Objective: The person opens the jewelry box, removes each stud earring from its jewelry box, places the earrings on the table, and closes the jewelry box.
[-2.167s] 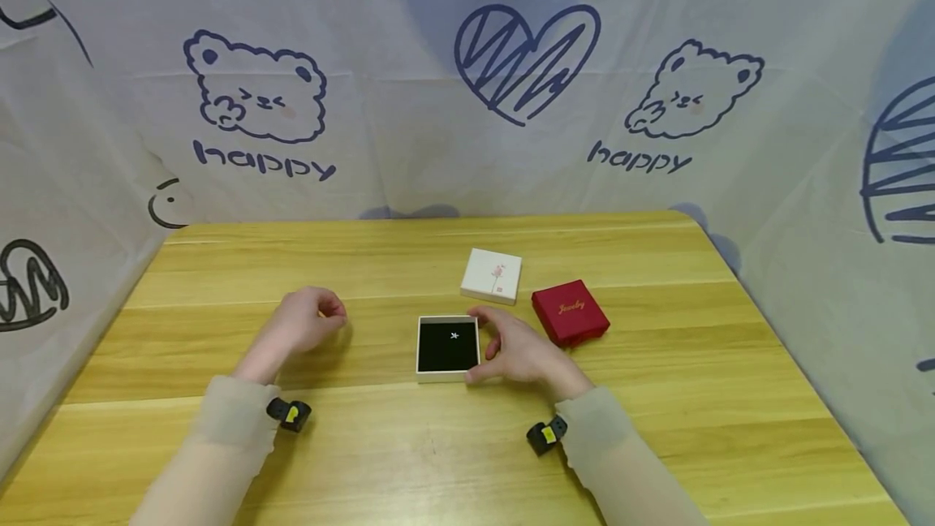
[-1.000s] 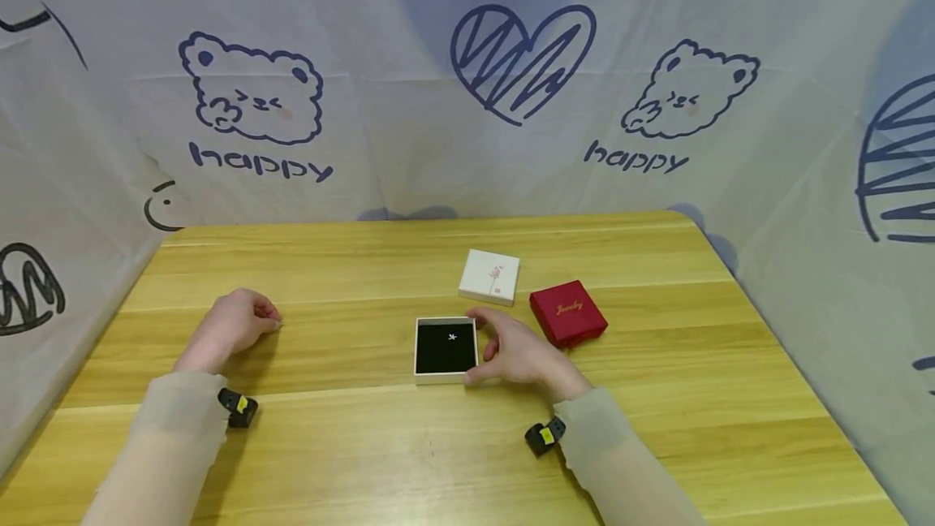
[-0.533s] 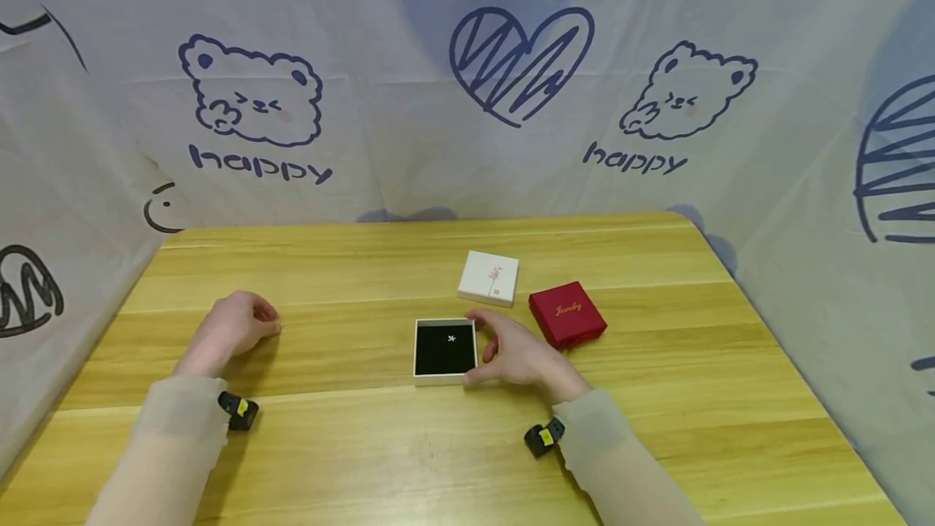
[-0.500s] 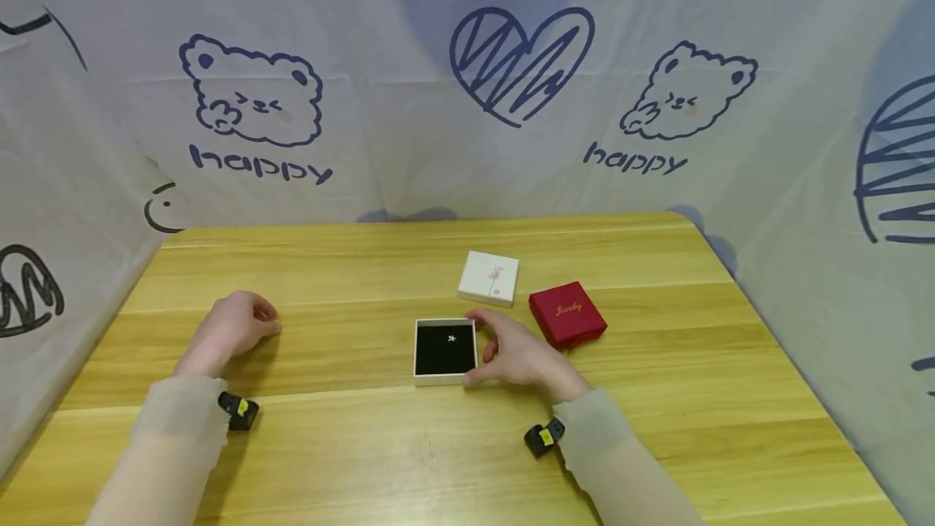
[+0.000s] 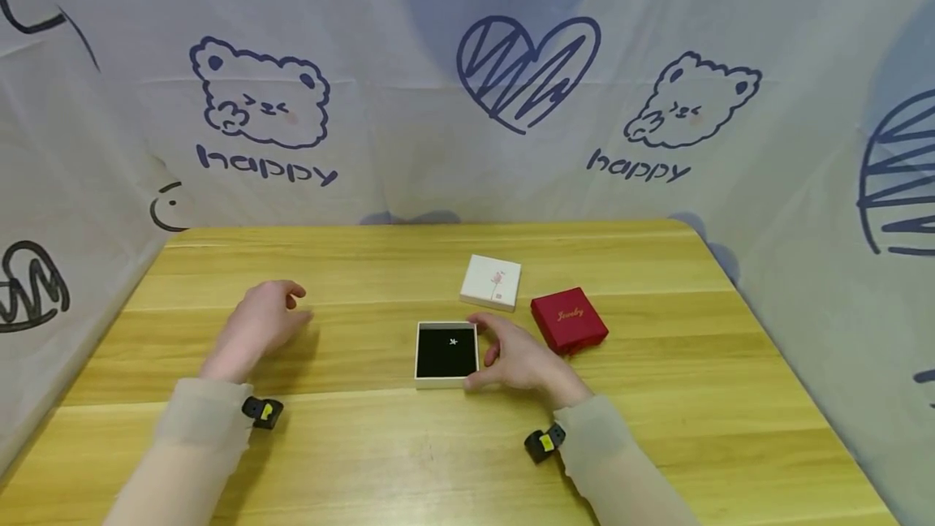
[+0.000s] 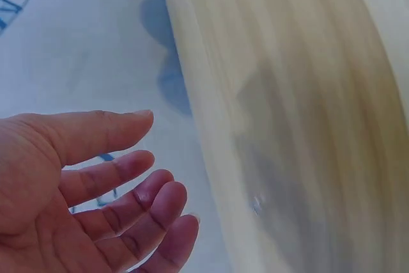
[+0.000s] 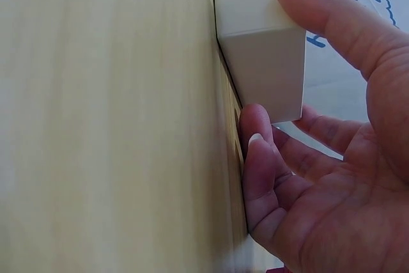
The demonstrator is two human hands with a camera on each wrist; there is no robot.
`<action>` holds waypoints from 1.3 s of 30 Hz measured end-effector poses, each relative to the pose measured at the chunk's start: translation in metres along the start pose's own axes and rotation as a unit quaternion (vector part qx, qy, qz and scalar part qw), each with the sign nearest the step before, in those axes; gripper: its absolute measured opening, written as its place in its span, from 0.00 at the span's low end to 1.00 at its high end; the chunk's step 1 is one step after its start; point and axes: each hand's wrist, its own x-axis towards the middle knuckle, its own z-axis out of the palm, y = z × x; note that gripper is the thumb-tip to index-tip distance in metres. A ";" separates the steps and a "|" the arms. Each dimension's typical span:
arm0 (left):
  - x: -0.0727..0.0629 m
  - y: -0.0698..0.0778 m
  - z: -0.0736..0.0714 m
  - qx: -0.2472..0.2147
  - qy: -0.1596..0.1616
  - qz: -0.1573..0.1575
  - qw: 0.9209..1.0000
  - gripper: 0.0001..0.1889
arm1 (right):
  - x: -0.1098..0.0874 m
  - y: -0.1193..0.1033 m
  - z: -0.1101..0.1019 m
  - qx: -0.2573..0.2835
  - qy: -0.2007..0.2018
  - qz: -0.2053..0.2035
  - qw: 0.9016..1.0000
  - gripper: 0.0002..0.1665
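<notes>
Near the middle of the table, my right hand (image 5: 514, 357) holds the right side of an open white jewelry box (image 5: 445, 383), thumb at the front corner and fingers at the back. Its black pad (image 5: 441, 360) bears a small white star-shaped piece of jewelry (image 5: 454, 342). In the right wrist view the white box wall (image 7: 265, 68) stands between thumb and fingers. Over the table's left part, my left hand (image 5: 266, 319) has thumb and fingers spread apart, nothing between them. A tiny shiny piece (image 6: 257, 205) lies on the wood near it in the left wrist view.
Behind the open box lies a white box lid (image 5: 491, 281) with a pink flower print. A red box (image 5: 570, 320) marked "Jewelry" sits right of it, close to my right hand. The wooden table (image 5: 409, 461) ends at a printed cloth (image 5: 409, 128) at the back.
My left hand went left with its fingertips together, a tiny shiny thing at them. Now its fingers are parted and it has shifted slightly right. The right hand stays at the box.
</notes>
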 end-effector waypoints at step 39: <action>0.009 0.124 0.095 0.008 -0.018 0.220 0.975 0.11 | 0.000 0.001 0.000 0.000 0.000 -0.004 1.000 0.54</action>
